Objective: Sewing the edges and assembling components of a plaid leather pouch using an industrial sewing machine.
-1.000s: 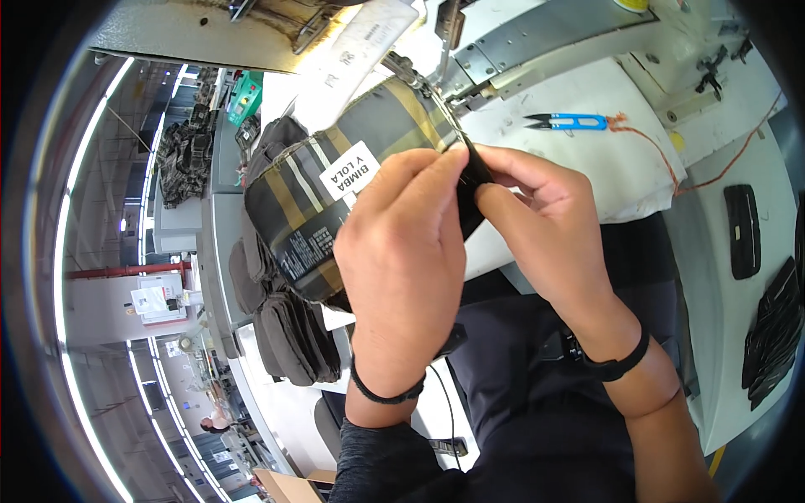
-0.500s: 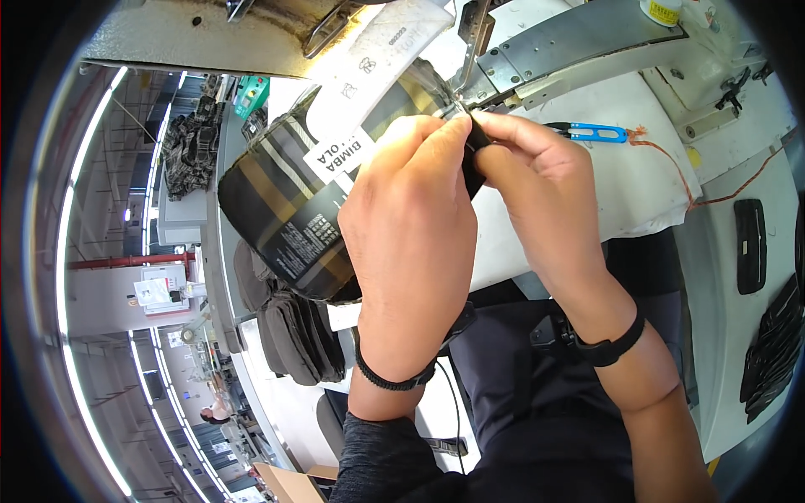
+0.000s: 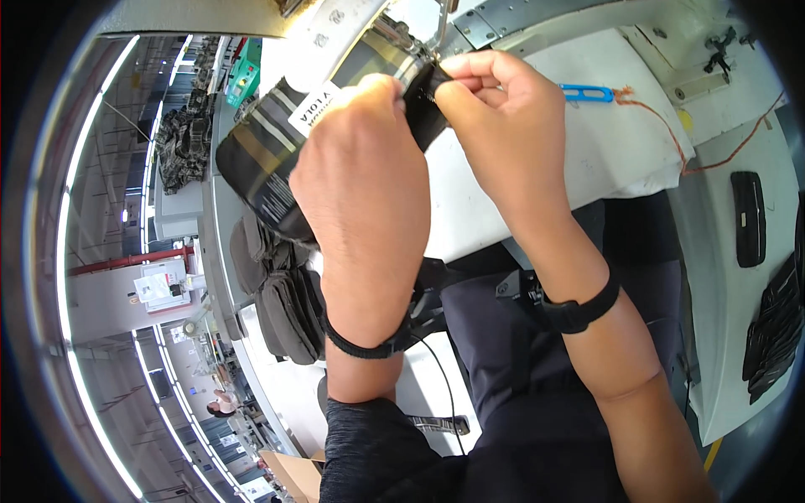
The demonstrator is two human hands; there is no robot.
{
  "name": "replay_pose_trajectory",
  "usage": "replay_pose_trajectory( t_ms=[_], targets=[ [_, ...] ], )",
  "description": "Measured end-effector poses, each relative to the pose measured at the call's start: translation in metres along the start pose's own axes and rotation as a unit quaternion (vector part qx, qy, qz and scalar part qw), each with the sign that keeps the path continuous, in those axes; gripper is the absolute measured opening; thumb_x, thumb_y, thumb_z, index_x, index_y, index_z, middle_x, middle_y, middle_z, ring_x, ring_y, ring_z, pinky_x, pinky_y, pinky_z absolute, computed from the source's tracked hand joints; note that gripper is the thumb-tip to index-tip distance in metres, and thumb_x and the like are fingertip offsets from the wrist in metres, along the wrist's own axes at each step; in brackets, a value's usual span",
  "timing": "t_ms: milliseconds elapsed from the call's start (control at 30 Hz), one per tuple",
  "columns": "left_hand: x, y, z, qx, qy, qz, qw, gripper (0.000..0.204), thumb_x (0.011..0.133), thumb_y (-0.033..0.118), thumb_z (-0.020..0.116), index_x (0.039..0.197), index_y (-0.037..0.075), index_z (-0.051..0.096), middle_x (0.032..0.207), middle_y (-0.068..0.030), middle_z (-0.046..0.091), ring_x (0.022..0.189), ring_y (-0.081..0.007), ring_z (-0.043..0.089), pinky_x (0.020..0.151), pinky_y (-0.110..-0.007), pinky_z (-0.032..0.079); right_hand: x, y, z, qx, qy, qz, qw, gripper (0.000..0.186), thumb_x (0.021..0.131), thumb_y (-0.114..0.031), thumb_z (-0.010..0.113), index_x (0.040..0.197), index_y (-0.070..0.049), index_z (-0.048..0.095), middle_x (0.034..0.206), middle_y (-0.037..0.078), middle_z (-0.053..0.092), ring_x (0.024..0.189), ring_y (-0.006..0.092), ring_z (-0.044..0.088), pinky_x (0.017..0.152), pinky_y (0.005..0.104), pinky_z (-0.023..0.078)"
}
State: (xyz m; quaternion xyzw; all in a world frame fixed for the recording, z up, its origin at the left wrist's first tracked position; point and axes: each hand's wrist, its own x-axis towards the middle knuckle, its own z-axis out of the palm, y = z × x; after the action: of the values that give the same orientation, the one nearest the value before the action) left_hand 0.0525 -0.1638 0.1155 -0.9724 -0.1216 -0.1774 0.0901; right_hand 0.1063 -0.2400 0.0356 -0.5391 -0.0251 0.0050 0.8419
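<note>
A dark fabric piece [image 3: 260, 155] with olive and pale stripes and a white label lies under the sewing machine's needle area [image 3: 432, 54]. My left hand [image 3: 360, 176] is closed over its near side, thumb and fingertips curled onto the cloth. Beside it, my right hand [image 3: 507, 126] pinches the piece's black edge close to the presser foot. Both hands' fingertips are partly hidden. Blue-handled thread snips [image 3: 587, 92] rest right of my right hand, with an orange cord [image 3: 654, 117] tied to them.
The machine's white bed [image 3: 579, 159] spreads under my hands. Dark padded pouches [image 3: 289, 314] are stacked at left. A black strip [image 3: 749, 220] and a pile of black pieces [image 3: 776, 335] lie far right. A cardboard box [image 3: 293, 476] stands lower left; a person [image 3: 223, 403] sits beyond.
Both hands have shifted up and left in the picture, and the fabric with them. My left hand has come apart from my right, exposing more black edge between them.
</note>
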Motion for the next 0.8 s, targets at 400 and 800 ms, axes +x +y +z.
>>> replay_pose_trajectory(
  t_ms=[400, 800],
  targets=[
    [0.027, -0.059, 0.036, -0.012, 0.195, 0.298, 0.934, 0.02, 0.096, 0.014, 0.074, 0.115, 0.015, 0.07, 0.089, -0.0095, 0.073, 0.075, -0.0295, 0.072, 0.062, -0.039, 0.056, -0.021, 0.029, -0.005, -0.152, -0.033, -0.142, 0.978, 0.032, 0.081, -0.001, 0.067, 0.113, -0.002, 0.061, 0.105, 0.019, 0.064, 0.092, 0.0429, 0.065, 0.078, 0.0484, 0.055],
    [0.059, -0.072, 0.004, -0.08, 0.008, 0.446, 0.891, 0.039, 0.088, -0.002, 0.078, 0.125, 0.009, 0.078, 0.103, -0.0089, 0.074, 0.084, -0.0267, 0.073, 0.074, -0.032, 0.059, -0.018, 0.013, -0.034, 0.053, -0.121, 0.086, 0.987, 0.041, 0.095, -0.005, 0.07, 0.136, 0.003, 0.069, 0.102, 0.004, 0.073, 0.087, 0.005, 0.067, 0.075, 0.0218, 0.055]
  ],
)
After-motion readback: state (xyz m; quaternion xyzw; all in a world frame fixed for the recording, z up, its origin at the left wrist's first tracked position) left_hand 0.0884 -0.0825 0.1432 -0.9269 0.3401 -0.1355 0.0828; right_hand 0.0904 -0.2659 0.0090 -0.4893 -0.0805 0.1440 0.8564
